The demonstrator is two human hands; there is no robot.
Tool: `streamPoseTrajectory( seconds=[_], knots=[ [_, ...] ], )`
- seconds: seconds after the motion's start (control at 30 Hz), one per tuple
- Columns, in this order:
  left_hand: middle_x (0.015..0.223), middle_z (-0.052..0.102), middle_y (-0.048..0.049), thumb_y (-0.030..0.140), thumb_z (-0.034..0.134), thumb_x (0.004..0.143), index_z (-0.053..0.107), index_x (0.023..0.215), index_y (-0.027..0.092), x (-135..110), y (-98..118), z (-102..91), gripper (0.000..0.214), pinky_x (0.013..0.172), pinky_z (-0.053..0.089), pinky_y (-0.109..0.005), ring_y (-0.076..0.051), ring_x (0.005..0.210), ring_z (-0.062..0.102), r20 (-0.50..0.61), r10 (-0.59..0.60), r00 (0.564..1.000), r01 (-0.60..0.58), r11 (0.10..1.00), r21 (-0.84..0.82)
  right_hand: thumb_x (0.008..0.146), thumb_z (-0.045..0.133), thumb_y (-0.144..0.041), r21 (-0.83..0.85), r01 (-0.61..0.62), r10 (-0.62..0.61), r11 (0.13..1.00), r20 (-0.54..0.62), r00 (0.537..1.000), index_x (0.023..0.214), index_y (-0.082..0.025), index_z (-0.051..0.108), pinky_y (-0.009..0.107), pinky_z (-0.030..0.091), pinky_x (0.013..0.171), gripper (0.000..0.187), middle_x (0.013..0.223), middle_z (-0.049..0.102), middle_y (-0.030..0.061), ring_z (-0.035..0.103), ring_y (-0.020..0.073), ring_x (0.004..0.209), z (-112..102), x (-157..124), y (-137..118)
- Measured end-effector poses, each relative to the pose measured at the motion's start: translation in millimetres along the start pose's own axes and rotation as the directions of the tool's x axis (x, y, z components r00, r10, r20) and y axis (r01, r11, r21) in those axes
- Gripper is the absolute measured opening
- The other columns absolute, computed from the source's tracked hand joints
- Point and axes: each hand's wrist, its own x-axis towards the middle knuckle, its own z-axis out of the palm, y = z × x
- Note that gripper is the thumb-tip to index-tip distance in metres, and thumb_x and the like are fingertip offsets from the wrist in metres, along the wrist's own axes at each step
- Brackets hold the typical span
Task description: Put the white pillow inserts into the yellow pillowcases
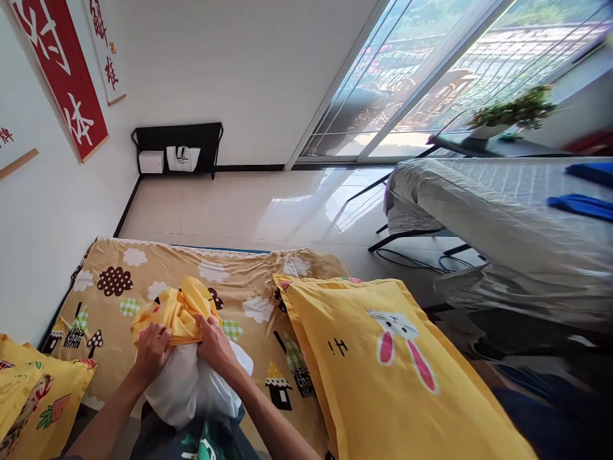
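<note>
A yellow pillowcase (175,314) lies bunched up around one end of a white pillow (175,386), close to my body. My left hand (153,348) grips the gathered rim of the pillowcase on its left side. On the other side, my right hand (211,340) is closed on the same rim, its fingers wrapped over the fabric. The pillow's lower part shows bare against my dark clothing; its upper end is hidden inside the folds. Under both is a tan bed sheet (258,332) printed with clouds, mushrooms and houses.
A plump yellow cushion (364,370) with a rabbit print lies to the right. More yellow printed fabric (52,396) is at the lower left. A plastic-wrapped bed (502,198) stands across the floor, and a black rack (205,144) is by the wall.
</note>
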Motion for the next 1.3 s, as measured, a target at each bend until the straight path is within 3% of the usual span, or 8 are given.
streamPoseTrajectory(
  seconds=[0.13, 0.27, 0.43, 0.53, 0.67, 1.0, 1.1, 1.3],
  knots=[
    [0.097, 0.064, -0.0102, 0.011, 0.054, 0.088, 0.064, 0.106, 0.018, 38.4, 12.1, -49.0, 0.022, 0.081, 0.051, -0.034, -0.023, 0.096, 0.061, -0.228, 0.231, 0.946, -0.213, 0.972, 0.100, 0.069, 0.052, -0.002, 0.089, 0.104, -0.107, 0.991, 0.027, 0.994, 0.136, -0.018, 0.052, 0.028, 0.041, 0.086, 0.069, 0.114, 0.056, 0.0106, 0.056, 0.0223, 0.106, -50.6, -5.8, -27.1],
    [0.087, 0.065, -0.0083, 0.010, 0.057, 0.086, 0.067, 0.096, 0.018, 88.2, 25.0, -93.5, 0.016, 0.080, 0.052, -0.032, -0.020, 0.085, 0.062, -0.329, 0.223, 0.918, -0.212, 0.975, 0.068, 0.067, 0.054, -0.003, 0.108, 0.177, -0.177, 0.978, -0.005, 0.984, 0.134, -0.016, 0.054, 0.031, 0.041, 0.091, 0.069, 0.115, 0.054, 0.0117, 0.055, 0.0236, 0.107, -109.8, -14.0, -59.7],
    [0.082, 0.069, -0.0039, 0.021, 0.048, 0.091, 0.068, 0.092, 0.018, 112.1, 45.4, -142.1, 0.021, 0.072, 0.052, -0.025, -0.015, 0.075, 0.064, 0.106, -0.047, 0.993, 0.093, 0.872, -0.480, 0.067, 0.053, -0.005, 0.162, 0.251, -0.257, 0.954, 0.013, 0.966, 0.142, -0.025, 0.049, 0.032, 0.043, 0.094, 0.078, 0.120, 0.054, 0.0089, 0.056, 0.0214, 0.107, -157.0, -50.1, -79.9],
    [0.085, 0.070, -0.0039, 0.034, 0.057, 0.086, 0.067, 0.091, 0.019, 93.7, 59.7, -155.3, 0.019, 0.068, 0.050, -0.025, -0.016, 0.076, 0.063, 0.477, -0.085, 0.875, 0.380, 0.731, -0.566, 0.065, 0.053, -0.007, 0.238, 0.258, -0.282, 0.936, 0.071, 0.957, 0.144, -0.028, 0.048, 0.031, 0.045, 0.094, 0.081, 0.120, 0.055, 0.0078, 0.059, 0.0208, 0.106, -148.8, -73.8, -71.5],
    [0.097, 0.069, -0.0055, 0.032, 0.073, 0.067, 0.064, 0.096, 0.021, 65.5, 72.7, -143.9, 0.032, 0.076, 0.050, -0.030, -0.023, 0.087, 0.063, 0.599, -0.121, 0.792, 0.443, 0.789, -0.426, 0.065, 0.051, -0.006, 0.265, 0.220, -0.250, 0.939, 0.088, 0.964, 0.140, -0.029, 0.051, 0.029, 0.045, 0.093, 0.079, 0.120, 0.057, 0.0073, 0.061, 0.0202, 0.105, -122.0, -85.9, -50.8],
    [0.070, 0.059, -0.0029, 0.012, 0.046, 0.074, 0.052, 0.070, 0.021, 46.9, 51.6, -77.3, 0.012, 0.063, 0.039, -0.027, -0.018, 0.067, 0.057, 0.184, -0.311, 0.932, 0.347, 0.914, -0.212, 0.073, 0.071, -0.030, -0.012, 0.214, -0.212, 0.977, 0.109, 0.971, 0.083, -0.020, 0.056, 0.026, 0.037, 0.074, 0.021, 0.090, 0.064, 0.0042, 0.058, 0.0196, 0.086, -83.3, -46.5, -13.5],
    [0.070, 0.059, -0.0033, 0.015, 0.047, 0.076, 0.051, 0.069, 0.020, 51.9, 45.5, -78.5, 0.010, 0.065, 0.039, -0.028, -0.018, 0.069, 0.056, 0.113, -0.401, 0.909, 0.416, 0.891, -0.184, 0.076, 0.057, -0.013, -0.054, 0.139, -0.141, 0.989, -0.035, 0.989, 0.082, -0.019, 0.055, 0.026, 0.033, 0.072, 0.009, 0.087, 0.065, 0.0047, 0.058, 0.0179, 0.083, -59.1, -29.7, -12.2],
    [0.081, 0.063, -0.0011, 0.017, 0.053, 0.069, 0.054, 0.083, 0.021, 51.1, 37.8, -104.6, 0.015, 0.067, 0.040, -0.024, -0.017, 0.075, 0.057, 0.616, -0.148, 0.774, 0.465, 0.792, -0.395, 0.078, 0.039, -0.003, -0.005, 0.038, -0.038, 0.999, -0.239, 0.970, 0.081, -0.019, 0.053, 0.026, 0.032, 0.069, 0.022, 0.087, 0.063, 0.0066, 0.055, 0.0168, 0.079, -41.7, -11.7, -9.8]
  ],
)
